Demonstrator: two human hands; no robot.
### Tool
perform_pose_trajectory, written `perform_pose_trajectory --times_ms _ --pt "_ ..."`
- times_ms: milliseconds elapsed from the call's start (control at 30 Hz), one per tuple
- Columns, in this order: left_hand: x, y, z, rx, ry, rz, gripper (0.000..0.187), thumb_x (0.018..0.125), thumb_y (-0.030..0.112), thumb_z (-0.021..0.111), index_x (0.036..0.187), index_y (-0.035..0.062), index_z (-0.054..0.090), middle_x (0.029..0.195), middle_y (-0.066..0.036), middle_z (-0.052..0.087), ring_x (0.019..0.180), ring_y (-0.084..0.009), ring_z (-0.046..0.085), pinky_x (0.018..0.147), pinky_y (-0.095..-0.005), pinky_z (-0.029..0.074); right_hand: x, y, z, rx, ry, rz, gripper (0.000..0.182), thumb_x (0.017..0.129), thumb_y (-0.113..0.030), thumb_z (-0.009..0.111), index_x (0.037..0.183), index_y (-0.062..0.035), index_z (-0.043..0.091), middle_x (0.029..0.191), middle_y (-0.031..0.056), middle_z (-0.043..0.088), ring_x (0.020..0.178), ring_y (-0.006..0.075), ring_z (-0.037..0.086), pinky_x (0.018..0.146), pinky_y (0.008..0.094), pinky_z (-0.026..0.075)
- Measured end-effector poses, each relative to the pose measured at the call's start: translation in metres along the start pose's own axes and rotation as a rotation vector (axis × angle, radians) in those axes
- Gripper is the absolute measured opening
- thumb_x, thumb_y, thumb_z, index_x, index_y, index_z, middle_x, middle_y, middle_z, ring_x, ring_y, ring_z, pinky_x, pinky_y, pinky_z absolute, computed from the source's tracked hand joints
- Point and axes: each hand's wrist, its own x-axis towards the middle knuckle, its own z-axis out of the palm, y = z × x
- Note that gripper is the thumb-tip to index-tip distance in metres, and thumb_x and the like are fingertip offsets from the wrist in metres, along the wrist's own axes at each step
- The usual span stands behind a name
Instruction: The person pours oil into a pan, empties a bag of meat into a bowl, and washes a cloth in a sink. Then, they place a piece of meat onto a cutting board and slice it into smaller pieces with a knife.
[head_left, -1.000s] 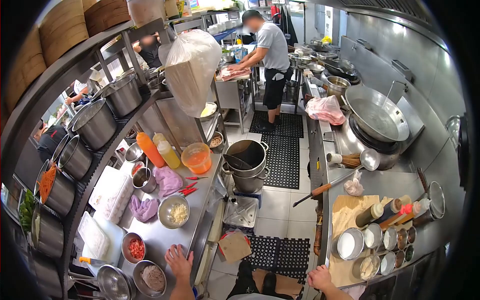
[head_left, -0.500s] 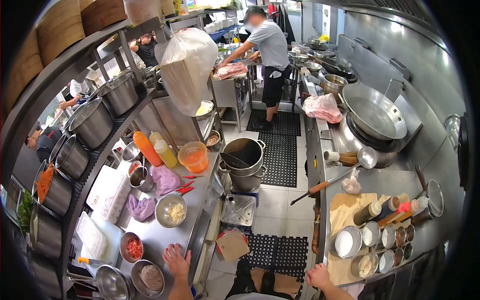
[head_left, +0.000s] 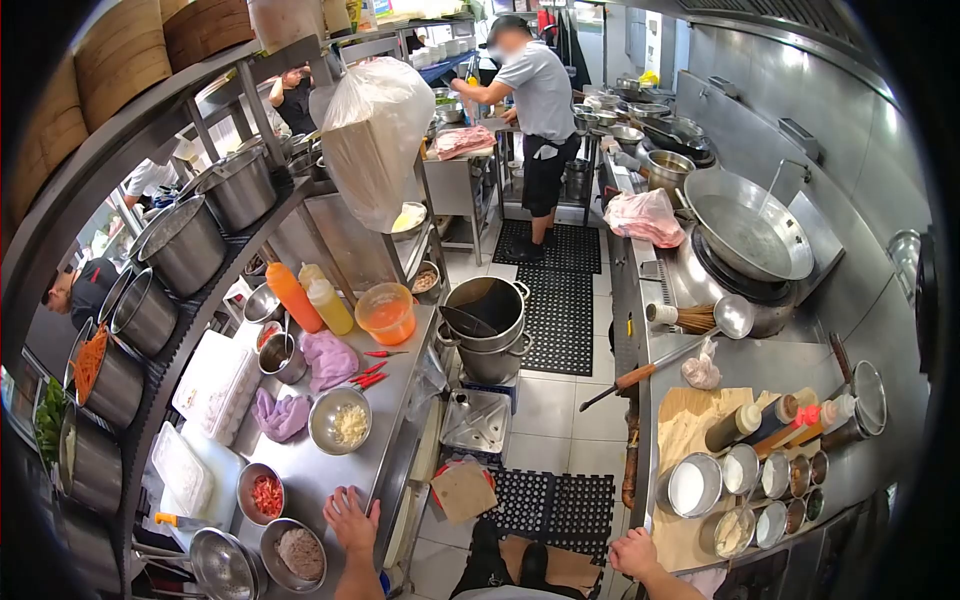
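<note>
My left hand [head_left: 351, 519] rests on the left steel table [head_left: 330, 487] with its fingers spread and holds nothing. Beside it are a bowl of minced meat [head_left: 300, 553], a bowl of chopped red pepper [head_left: 266, 495] and a bowl of chopped garlic [head_left: 349, 424]. At the front edge of the right counter lies my right hand [head_left: 634, 551], its fingers bent over the edge, with no object visible in it. Nearest to it are a metal cup of white powder [head_left: 695, 486] and a cup with pale yellowish contents [head_left: 733, 533] on cardboard [head_left: 683, 425].
A tall pot [head_left: 487, 315] stands in the aisle, with a cardboard-topped container [head_left: 464, 491] nearer me. A long-handled ladle [head_left: 733, 316] lies near the wok [head_left: 750, 222]. Farther back, a person [head_left: 540, 90] stands at a table with raw meat [head_left: 462, 142].
The person at the back has raised their arms away from the meat. People behind the left shelf have shifted slightly. My hands stay in place.
</note>
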Motion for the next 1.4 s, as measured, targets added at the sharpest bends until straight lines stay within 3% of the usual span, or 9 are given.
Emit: perform_pose_trajectory --times_ms 1400 --pt "0.0004 -0.0004 -0.0006 0.018 -0.001 0.017 0.057 0.075 0.040 0.068 0.117 0.0064 0.049 0.122 -0.015 0.044 0.114 -0.0377 0.039 0.097 -0.0528 0.031 0.0007 0.0002 -0.0004 0.022 0.008 0.003 0.010 0.065 -0.022 0.066 0.065 -0.0121 0.063 0.064 0.0017 0.060 0.071 0.0200 0.053 0.072 0.0335 0.039"
